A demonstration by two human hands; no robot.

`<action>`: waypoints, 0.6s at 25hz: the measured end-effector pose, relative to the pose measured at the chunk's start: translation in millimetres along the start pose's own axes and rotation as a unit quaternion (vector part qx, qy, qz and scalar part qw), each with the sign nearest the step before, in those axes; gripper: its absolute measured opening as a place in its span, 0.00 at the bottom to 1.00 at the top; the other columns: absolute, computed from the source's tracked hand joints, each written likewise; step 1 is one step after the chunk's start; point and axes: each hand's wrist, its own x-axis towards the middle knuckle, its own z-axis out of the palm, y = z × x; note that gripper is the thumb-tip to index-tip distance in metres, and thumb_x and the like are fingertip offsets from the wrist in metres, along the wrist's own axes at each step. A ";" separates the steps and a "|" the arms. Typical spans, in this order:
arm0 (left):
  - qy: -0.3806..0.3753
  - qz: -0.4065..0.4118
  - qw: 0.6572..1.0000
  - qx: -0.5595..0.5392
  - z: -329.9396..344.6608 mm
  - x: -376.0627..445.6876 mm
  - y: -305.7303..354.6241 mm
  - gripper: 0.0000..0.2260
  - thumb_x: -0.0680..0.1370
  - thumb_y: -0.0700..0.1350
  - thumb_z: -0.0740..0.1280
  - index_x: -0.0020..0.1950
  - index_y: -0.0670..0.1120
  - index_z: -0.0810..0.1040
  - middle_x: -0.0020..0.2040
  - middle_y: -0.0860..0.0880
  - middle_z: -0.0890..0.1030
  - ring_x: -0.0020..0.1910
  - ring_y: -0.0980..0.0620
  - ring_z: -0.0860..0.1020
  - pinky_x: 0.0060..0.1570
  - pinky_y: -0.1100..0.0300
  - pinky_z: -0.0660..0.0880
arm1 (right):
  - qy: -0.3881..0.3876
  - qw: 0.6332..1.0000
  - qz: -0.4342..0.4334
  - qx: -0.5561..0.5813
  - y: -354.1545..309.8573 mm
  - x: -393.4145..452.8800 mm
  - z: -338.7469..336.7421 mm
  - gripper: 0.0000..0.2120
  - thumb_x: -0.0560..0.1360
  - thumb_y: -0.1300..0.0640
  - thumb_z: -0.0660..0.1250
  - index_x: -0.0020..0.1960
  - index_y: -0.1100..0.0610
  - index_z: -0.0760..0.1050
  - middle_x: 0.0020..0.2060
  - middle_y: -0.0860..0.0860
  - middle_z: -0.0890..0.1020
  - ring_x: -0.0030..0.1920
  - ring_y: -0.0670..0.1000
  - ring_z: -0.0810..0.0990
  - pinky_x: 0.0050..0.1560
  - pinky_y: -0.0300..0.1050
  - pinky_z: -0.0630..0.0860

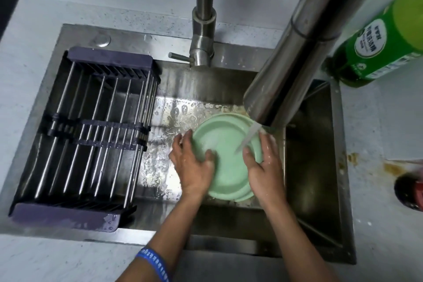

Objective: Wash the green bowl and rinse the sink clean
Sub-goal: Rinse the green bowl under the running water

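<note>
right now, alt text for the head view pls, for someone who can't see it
Both hands, left hand and right hand, hold a green bowl under the faucet stream in a steel sink. A dish rack sits left; a green bottle stands right.

Two bare forearms with no sleeves in view; the left hand [191, 165] and right hand [263, 165] are bare and wet, without gloves or rings. A blue wristband [153, 263] with pale markings circles the left forearm, near the frame's bottom edge

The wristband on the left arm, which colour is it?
Blue wristband with small white marks, in the head view.
</note>
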 end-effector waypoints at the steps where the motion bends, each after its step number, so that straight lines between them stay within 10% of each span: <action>1: -0.003 -0.047 0.999 -0.024 -13.4 6.4 -7.8 0.27 0.74 0.42 0.70 0.73 0.50 0.68 0.73 0.45 0.68 0.70 0.44 0.68 0.66 0.47 0.70 | -0.030 0.999 0.000 0.018 -0.5 1.1 7.0 0.25 0.80 0.54 0.64 0.74 0.41 0.62 0.76 0.42 0.61 0.78 0.48 0.58 0.77 0.48 0.55; 5: -0.046 -0.174 0.977 -0.116 -50.7 16.8 -24.7 0.17 0.78 0.35 0.64 0.66 0.47 0.75 0.53 0.44 0.81 0.42 0.52 0.78 0.33 0.64 0.74 | -0.105 0.983 -0.037 -0.149 -19.0 17.1 33.0 0.26 0.82 0.52 0.59 0.78 0.42 0.57 0.78 0.52 0.62 0.76 0.56 0.62 0.75 0.54 0.61; 12: -0.162 -0.329 0.914 -0.174 -47.8 3.4 -25.8 0.08 0.79 0.39 0.62 0.54 0.47 0.78 0.46 0.46 0.83 0.42 0.47 0.81 0.27 0.60 0.78 | -0.204 0.907 -0.057 -0.364 -83.8 61.5 36.9 0.19 0.84 0.60 0.53 0.75 0.60 0.63 0.68 0.58 0.73 0.66 0.59 0.73 0.54 0.43 0.65; 15: -0.204 -0.334 0.904 -0.171 -40.3 3.0 -28.0 0.09 0.80 0.49 0.62 0.55 0.48 0.79 0.46 0.46 0.85 0.43 0.47 0.81 0.28 0.61 0.76 | -0.257 0.879 0.006 -0.402 -69.4 68.9 18.3 0.27 0.78 0.43 0.49 0.70 0.53 0.71 0.68 0.55 0.75 0.64 0.57 0.76 0.56 0.43 0.70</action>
